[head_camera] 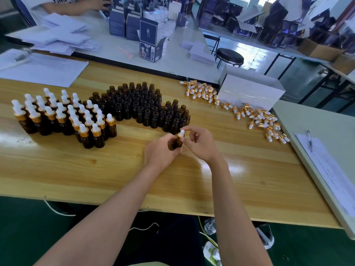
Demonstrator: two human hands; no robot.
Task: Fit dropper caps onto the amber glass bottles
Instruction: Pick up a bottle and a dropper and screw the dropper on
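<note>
My left hand grips an amber glass bottle just above the wooden table. My right hand pinches the dropper cap, white bulb on a gold collar, sitting on that bottle's neck. Behind them stand several uncapped amber bottles in a curved cluster. To the left is a group of capped bottles. Loose dropper caps lie scattered at the right, in front of a white box.
A sheet of paper with a pen lies on a grey board at the right. White sheets cover the table's far left. Beyond are another table with dark blue cartons, another person's arm, and a black stool.
</note>
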